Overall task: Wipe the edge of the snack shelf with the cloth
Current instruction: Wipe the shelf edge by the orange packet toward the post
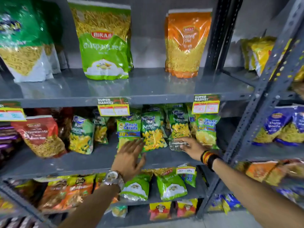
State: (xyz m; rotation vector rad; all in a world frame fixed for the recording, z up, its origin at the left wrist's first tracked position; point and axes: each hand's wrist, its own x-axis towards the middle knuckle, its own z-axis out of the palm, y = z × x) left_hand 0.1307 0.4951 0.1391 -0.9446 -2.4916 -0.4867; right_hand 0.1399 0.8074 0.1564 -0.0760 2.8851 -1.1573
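A grey metal snack shelf (92,159) runs across the middle of the view, its front edge at about waist height of the frame. My right hand (191,148) presses a crumpled grey cloth (176,145) onto the shelf's surface, right in front of green chip packets (179,124). My left hand (130,157), with a watch on the wrist, reaches with spread fingers over the same shelf and touches or hovers at a green Uncle Chipps packet (128,130). It holds nothing.
An upper shelf (148,89) carries large green (103,45) and orange (187,43) snack bags, with price tags (113,106) on its edge. A lower shelf holds more packets (171,185). A perforated upright post (256,102) stands at the right, another rack beyond it.
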